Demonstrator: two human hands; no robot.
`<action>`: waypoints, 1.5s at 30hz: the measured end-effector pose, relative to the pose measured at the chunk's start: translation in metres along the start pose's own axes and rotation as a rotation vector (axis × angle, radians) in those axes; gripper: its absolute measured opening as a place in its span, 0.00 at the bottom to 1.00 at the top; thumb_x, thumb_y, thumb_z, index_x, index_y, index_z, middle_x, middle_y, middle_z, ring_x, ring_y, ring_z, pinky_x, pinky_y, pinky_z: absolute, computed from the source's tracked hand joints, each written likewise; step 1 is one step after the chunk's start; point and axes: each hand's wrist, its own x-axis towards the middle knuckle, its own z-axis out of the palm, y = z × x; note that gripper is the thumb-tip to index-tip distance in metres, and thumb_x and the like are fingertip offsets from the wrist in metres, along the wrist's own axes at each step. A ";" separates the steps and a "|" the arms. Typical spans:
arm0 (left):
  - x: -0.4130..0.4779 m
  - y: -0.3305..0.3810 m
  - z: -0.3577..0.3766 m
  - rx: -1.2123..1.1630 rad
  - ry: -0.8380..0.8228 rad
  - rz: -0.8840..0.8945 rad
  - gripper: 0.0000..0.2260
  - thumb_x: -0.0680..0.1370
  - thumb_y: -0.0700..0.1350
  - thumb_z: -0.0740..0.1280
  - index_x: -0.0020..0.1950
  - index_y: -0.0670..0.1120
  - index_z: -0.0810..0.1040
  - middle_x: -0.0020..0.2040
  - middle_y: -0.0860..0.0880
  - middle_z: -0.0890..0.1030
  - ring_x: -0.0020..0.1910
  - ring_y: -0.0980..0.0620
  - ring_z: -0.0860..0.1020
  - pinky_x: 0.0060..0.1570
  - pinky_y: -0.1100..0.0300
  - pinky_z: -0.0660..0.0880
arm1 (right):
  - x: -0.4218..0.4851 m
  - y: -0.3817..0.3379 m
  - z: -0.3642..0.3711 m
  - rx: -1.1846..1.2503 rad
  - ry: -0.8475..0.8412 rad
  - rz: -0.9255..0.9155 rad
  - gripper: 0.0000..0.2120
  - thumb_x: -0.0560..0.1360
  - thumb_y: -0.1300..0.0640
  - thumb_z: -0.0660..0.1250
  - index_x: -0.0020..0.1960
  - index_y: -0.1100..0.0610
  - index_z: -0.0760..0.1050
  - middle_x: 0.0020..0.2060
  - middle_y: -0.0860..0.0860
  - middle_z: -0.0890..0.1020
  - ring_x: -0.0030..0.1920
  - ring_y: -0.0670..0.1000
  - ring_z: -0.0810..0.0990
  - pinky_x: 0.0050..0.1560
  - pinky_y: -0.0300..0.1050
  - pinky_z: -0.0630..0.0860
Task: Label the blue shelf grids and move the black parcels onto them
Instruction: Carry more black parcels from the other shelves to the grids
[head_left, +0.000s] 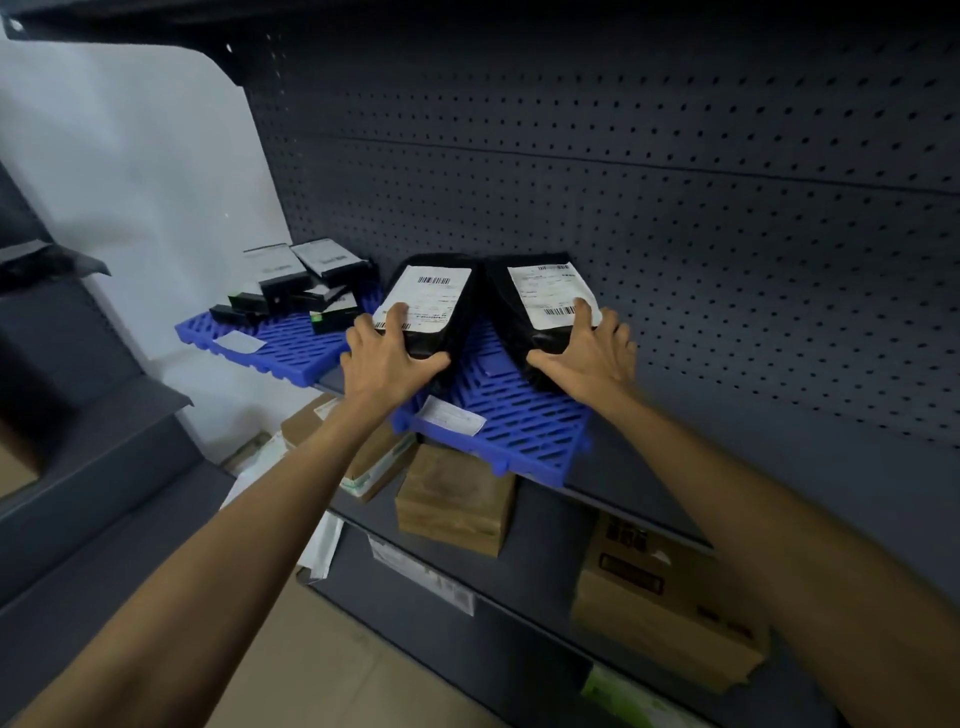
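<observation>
Holding two white-labelled parcels is a slotted blue plastic shelf grid (524, 423); left hand (387, 358) grips the left glossy black parcel (447, 332) by its near end, right hand (592, 348) the right glossy black parcel (511, 317). The neighbouring blue grid (283, 351) carries small black boxes (291, 296).

Glossy, crinkled black plastic film on the left parcel (460, 317) and right parcel (501, 306) atop the blue grid (519, 415); matt white paper labels (431, 296) on both. Moulded plastic with slight sheen (the grid itself). Behind the grid, matt perforated metal panel (675, 182); below it, dull brown cardboard box (457, 499).
</observation>
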 end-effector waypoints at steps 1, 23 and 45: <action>0.009 -0.002 0.004 0.005 -0.023 0.017 0.37 0.69 0.65 0.68 0.74 0.52 0.60 0.68 0.40 0.64 0.68 0.38 0.62 0.63 0.40 0.66 | 0.002 -0.001 0.005 -0.012 0.001 0.021 0.47 0.67 0.32 0.65 0.77 0.53 0.53 0.70 0.61 0.62 0.68 0.64 0.62 0.66 0.57 0.62; 0.057 0.006 0.012 0.121 -0.231 0.751 0.28 0.79 0.54 0.64 0.76 0.46 0.61 0.75 0.42 0.63 0.74 0.40 0.61 0.72 0.39 0.60 | -0.078 -0.024 0.004 -0.226 -0.013 0.208 0.38 0.76 0.33 0.60 0.77 0.54 0.56 0.73 0.56 0.64 0.72 0.61 0.63 0.70 0.58 0.62; -0.365 0.368 0.051 -0.200 -0.495 1.508 0.14 0.79 0.52 0.66 0.64 0.51 0.75 0.62 0.48 0.78 0.61 0.44 0.76 0.51 0.49 0.74 | -0.505 0.286 -0.222 -0.367 0.105 0.986 0.22 0.80 0.48 0.62 0.69 0.57 0.66 0.66 0.57 0.73 0.66 0.61 0.70 0.61 0.56 0.71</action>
